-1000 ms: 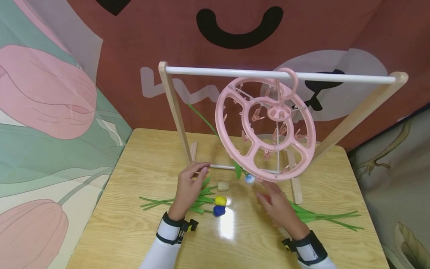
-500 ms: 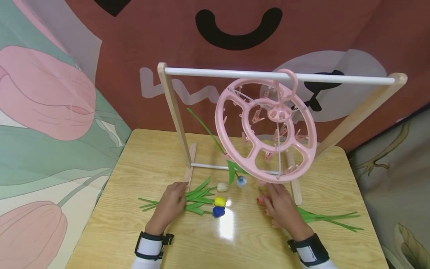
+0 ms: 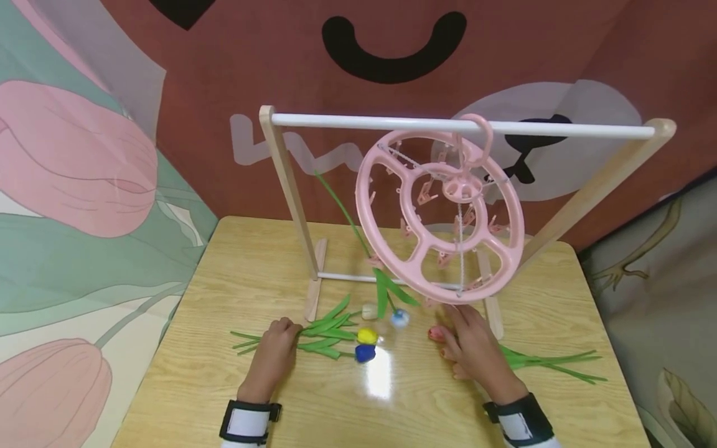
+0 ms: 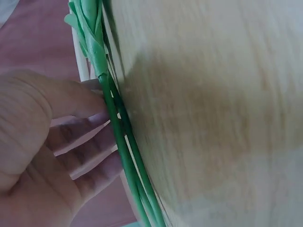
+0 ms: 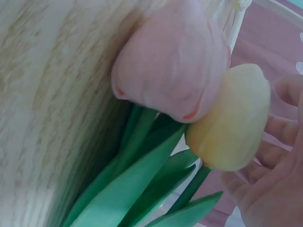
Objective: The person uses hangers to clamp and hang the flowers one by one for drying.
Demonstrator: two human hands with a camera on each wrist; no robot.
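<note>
My left hand (image 3: 274, 348) rests at the green stems (image 4: 113, 101) of several artificial tulips. Its fingertips touch these stems, partly behind them; whether they pinch one is hidden. A white tulip (image 3: 370, 311), a yellow tulip (image 3: 366, 336) and a dark blue tulip (image 3: 365, 353) lie there with heads pointing right. My right hand (image 3: 473, 348) has loosely extended fingers beside a pink tulip (image 5: 173, 61) and a pale yellow tulip (image 5: 232, 118), gripping neither. A light blue tulip (image 3: 399, 318) hangs head down from a clip (image 3: 374, 261) on the pink round clip hanger (image 3: 411, 270).
The hanger hooks over the white top bar (image 3: 347, 122) of a wooden-sided rack. Its left foot (image 3: 315, 292) stands behind the left tulips, and a lower bar (image 3: 347, 277) crosses behind. Green stems (image 3: 560, 361) extend right of my right hand. A patterned cloth (image 3: 269, 56) hangs behind the table.
My left hand has come down from near the rack's lower bar to the left tulips' stems. The hanging light blue tulip has swung slightly. My right hand stays near the pink tulip.
</note>
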